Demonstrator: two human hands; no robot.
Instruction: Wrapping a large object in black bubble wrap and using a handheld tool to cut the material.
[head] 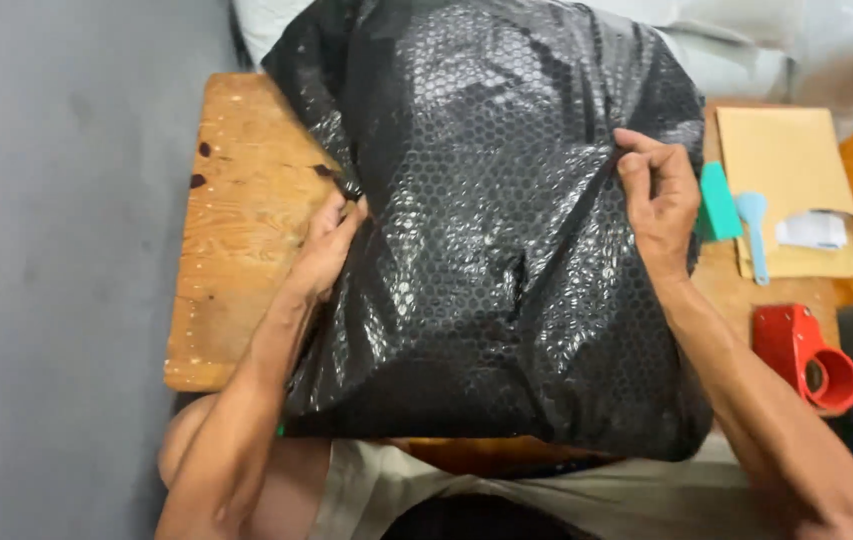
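A large bundle wrapped in black bubble wrap [491,230] lies across a small wooden table [236,240] and covers most of it. My left hand [328,240] presses against the bundle's left side, fingers curled onto the wrap. At the bundle's upper right edge my right hand [658,200] pinches a fold of the black wrap between thumb and fingers.
To the right lie a brown envelope [781,150], a teal card [718,200], a light blue plastic tool [753,232] and a small white label [812,230]. A red tape dispenser [806,355] sits at the table's right front corner. Grey floor [56,270] lies left.
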